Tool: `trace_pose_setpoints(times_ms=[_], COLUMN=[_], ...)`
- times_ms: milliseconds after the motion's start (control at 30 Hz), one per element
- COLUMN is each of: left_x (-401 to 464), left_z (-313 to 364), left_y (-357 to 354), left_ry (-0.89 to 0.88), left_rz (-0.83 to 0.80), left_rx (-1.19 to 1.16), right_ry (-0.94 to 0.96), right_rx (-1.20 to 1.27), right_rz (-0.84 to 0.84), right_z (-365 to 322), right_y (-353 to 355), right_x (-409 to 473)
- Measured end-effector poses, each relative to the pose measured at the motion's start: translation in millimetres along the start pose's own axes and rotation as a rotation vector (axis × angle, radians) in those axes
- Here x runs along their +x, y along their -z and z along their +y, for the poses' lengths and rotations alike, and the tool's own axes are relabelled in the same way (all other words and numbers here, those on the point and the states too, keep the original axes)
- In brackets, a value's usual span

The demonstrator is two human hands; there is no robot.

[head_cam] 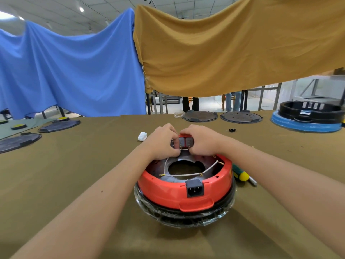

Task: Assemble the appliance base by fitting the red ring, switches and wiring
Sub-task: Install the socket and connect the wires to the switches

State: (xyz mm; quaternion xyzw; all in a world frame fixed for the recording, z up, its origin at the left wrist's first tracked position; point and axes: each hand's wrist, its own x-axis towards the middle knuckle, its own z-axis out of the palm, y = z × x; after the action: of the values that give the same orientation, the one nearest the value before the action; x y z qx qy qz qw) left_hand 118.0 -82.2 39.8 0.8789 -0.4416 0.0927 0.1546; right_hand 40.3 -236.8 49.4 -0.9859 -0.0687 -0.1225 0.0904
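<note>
Round red plastic ring [186, 191] seated on black film-wrapped appliance base [184, 214], both forearms reaching over it, left hand [162, 143] and right hand [201, 141] curled at ring's far rim, pinching short white wire [184, 149] beneath 2 grey switches [185, 142], yellow-green screwdriver [240, 173] just right of ring

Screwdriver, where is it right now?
In the head view, the screwdriver lies on the table just right of the red ring, under the right forearm.

Olive-cloth table [74, 184], wrapped appliance base [184, 212], screwdriver [240, 173], white wad [142, 136], dark round plates [199, 116]
</note>
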Motion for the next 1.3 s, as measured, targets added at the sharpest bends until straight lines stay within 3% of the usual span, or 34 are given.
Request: trace_pose_setpoints(times_ms=[633, 967, 1300], left_x=[0.7, 0.6, 1.0], left_z=[-1.7, -1.4, -1.7], left_y=[3.2, 3.8, 4.2], left_ry=[0.004, -0.004, 0.006], left_rz=[-0.013, -0.019, -0.031], left_rx=[-0.027, -0.016, -0.044], right_ry=[0.005, -0.097, -0.031], right_rx=[-0.058, -0.109, -0.134], right_rz=[-0.009, -0.011, -0.023], right_z=[-0.5, -1.0, 0.8], right_y=[-2.4, -3.0, -8.0], right_x=[-0.7, 2.4, 5.3])
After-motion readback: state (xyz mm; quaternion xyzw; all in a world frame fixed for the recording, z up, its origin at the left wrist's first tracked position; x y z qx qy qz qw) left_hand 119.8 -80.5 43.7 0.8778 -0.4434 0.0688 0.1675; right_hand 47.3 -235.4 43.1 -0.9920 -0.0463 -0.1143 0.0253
